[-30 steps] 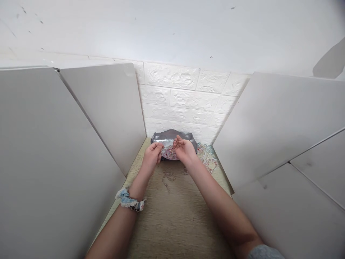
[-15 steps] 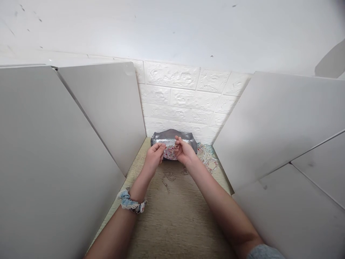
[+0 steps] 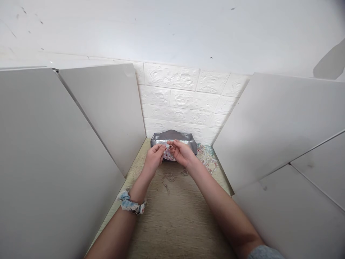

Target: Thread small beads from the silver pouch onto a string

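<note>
My left hand [image 3: 154, 155] and my right hand [image 3: 181, 151] meet fingertip to fingertip in front of a silver foil tray [image 3: 188, 139] filled with small pink and white beads [image 3: 169, 155]. Both hands are pinched. Between the fingertips sits something tiny and dark that I cannot make out. A blue lace scrunchie [image 3: 130, 204] circles my left wrist. The tray stands at the far end of a beige woven table [image 3: 175, 216], against a white brick-pattern wall [image 3: 178, 97].
Tall grey panels [image 3: 54, 154] on the left and further grey panels [image 3: 283, 144] on the right fence the table into a narrow lane. Beaded strands [image 3: 208, 160] lie on the table right of the tray, and another beaded strand [image 3: 168, 177] lies below my hands.
My right hand's fingers have shifted left to meet my left hand's fingertips. My arms have stayed in place.
</note>
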### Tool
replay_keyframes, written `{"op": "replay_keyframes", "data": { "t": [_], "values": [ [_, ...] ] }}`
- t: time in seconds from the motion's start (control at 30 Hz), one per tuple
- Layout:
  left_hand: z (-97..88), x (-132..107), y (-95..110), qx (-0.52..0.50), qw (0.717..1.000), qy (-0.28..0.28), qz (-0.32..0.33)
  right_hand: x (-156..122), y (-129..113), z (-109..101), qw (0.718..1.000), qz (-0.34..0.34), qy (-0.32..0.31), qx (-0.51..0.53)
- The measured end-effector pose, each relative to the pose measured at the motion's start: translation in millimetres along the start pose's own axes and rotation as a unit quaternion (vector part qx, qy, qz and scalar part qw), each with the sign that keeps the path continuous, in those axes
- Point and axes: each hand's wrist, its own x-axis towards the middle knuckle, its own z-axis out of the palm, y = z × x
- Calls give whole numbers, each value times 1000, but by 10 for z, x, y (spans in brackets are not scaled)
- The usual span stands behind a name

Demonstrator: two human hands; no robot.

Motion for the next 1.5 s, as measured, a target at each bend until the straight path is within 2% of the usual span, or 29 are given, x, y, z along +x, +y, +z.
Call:
{"op": "replay_keyframes", "data": {
  "t": [0.1, 0.3, 0.87, 1.07, 1.5],
  "values": [
    [9, -7, 7, 11, 1000, 1, 2, -4, 20, -1, 1000, -10, -6, -11],
    [23, -9, 11, 21, 1000, 6, 17, 24, 59, -36, 998, 44, -40, 30],
    [10, 49, -75, 68, 992, 50, 96, -19, 166, 54, 993, 78, -31, 82],
    [17, 22, -47, 101, 988, 70, 92, -16, 170, 40, 994, 78, -22, 78],
    [11, 34, -67, 108, 989, 74, 73, -31, 161, 43, 995, 71, -27, 61]
  ]
}}
